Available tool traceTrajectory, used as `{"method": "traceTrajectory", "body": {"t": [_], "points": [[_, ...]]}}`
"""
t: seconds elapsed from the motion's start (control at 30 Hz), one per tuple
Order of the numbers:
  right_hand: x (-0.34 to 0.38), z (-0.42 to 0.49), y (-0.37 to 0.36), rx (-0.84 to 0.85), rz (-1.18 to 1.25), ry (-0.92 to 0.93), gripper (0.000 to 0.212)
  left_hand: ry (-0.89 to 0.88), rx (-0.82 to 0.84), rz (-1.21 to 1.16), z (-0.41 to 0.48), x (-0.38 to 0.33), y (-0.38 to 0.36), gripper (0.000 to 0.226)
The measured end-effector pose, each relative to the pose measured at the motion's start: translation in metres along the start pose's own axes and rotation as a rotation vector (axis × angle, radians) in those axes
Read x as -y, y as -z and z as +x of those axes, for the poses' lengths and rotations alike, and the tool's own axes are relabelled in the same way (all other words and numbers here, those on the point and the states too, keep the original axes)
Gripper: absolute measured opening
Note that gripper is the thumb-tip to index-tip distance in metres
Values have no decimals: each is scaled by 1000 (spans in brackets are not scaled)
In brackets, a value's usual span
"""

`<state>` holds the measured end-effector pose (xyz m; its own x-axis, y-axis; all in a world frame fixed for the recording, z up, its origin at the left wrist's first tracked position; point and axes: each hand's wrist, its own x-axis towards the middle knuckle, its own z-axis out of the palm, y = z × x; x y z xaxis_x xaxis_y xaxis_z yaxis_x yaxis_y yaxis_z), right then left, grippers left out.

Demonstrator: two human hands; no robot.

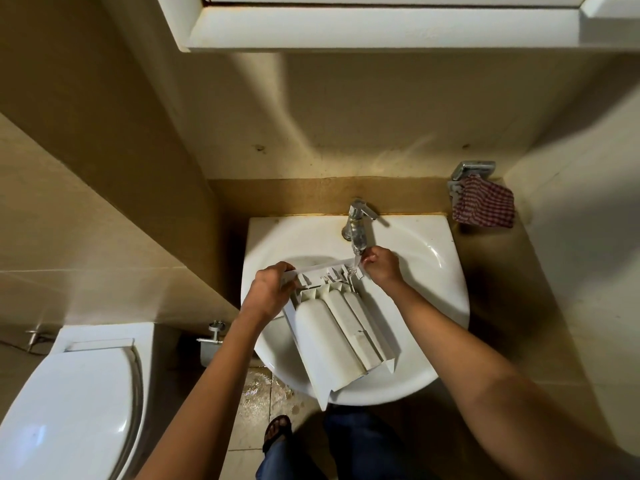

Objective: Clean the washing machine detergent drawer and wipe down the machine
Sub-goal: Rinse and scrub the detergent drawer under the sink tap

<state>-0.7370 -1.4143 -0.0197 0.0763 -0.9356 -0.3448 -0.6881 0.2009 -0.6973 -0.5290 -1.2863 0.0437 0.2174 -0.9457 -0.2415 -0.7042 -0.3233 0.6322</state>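
The white detergent drawer [337, 327] lies upside down across the white sink [426, 271], its front panel toward the tap. My left hand [268, 292] grips the left end of the drawer's front panel. At the panel's right end, my right hand [381, 265] has its fingers curled on the edge, just under the spout. Water runs from the chrome tap [356, 226] onto the drawer's right front corner. The drawer's rear end sticks out past the sink's near rim.
A red checked cloth [485, 206] hangs on a metal holder at the sink's right. A toilet [76, 393] with its lid down stands at the lower left. A white cabinet [381, 26] hangs overhead. The tiled floor [256, 393] below the sink is wet.
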Motion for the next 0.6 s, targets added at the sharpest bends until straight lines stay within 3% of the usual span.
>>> {"method": "traceTrajectory", "body": {"t": [0.47,0.6], "points": [[2,-12,-2,84,150,-164,16,-69,54,99,-4,-20,12,15],[12,-23,6,261,220,-243,13,-72,54,126,-4,-27,18,15]]}}
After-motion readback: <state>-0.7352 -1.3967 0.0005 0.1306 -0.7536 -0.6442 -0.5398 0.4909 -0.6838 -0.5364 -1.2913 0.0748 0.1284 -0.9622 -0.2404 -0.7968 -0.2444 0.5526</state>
